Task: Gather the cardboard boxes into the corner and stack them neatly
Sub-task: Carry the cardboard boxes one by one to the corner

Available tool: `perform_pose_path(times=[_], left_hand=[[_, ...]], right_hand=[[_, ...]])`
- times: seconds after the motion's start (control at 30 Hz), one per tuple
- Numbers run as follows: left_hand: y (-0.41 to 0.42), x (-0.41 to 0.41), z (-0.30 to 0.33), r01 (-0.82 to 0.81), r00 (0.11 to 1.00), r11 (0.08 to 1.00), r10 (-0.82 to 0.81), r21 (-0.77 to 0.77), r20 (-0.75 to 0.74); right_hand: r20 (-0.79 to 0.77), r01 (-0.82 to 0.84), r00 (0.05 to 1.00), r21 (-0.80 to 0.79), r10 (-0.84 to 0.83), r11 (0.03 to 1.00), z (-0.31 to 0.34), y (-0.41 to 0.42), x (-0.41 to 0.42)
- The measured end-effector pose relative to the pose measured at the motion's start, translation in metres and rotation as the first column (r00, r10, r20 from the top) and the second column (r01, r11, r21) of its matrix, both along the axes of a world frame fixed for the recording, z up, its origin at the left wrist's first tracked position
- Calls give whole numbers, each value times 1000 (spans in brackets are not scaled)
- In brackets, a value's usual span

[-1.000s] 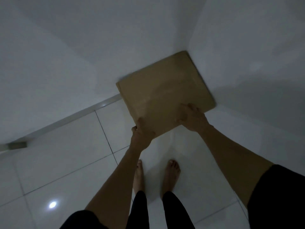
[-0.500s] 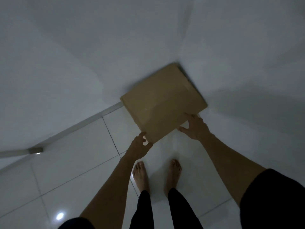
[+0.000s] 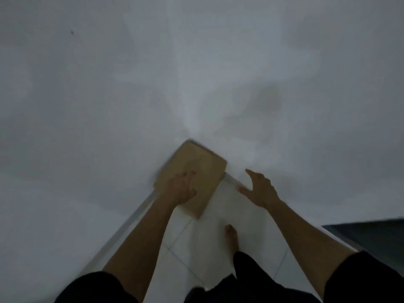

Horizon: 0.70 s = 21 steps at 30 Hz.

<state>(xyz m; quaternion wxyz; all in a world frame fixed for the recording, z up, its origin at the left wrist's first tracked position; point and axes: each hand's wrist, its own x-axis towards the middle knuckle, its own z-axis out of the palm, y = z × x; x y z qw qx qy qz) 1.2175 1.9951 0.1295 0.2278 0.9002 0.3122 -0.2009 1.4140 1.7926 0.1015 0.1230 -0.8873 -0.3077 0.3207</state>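
A plain brown cardboard box [image 3: 204, 169] sits in the corner where two white walls meet, its far corner tucked against them. My left hand [image 3: 180, 188] lies over the box's near left part with fingers spread; whether it touches the top I cannot tell. My right hand [image 3: 258, 189] hangs in the air to the right of the box, fingers spread wide, holding nothing. The frame is dim and blurred by motion. Only this one box is in view.
White floor tiles [image 3: 220, 243] run from the corner toward me, with a pale skirting strip [image 3: 131, 219] along the left wall. My bare foot [image 3: 232, 237] stands just before the box. A dark edge [image 3: 369, 232] shows at the right.
Both hands have let go of the box's near edge. The box now sits lower and smaller in the view, in the corner. My right hand has drawn off to the right; the view has tilted up.
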Motion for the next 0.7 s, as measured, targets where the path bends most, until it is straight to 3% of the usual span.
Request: perform_pose_path(times=[0.17,0.33,0.7], left_hand=[[-45,13,53,379,919,908,-393,179,46],[-122,12,97,554,807,814,-576,173,127],[-399,-23,94,875,452,475,-870,92,195]], right_hand=[[61,295,952,97,-301,951,45,-93,-69],[22,526,845,145,-534,838,73,-196,-150],[-11,915,401,50,-916,400,76,-445,-349]])
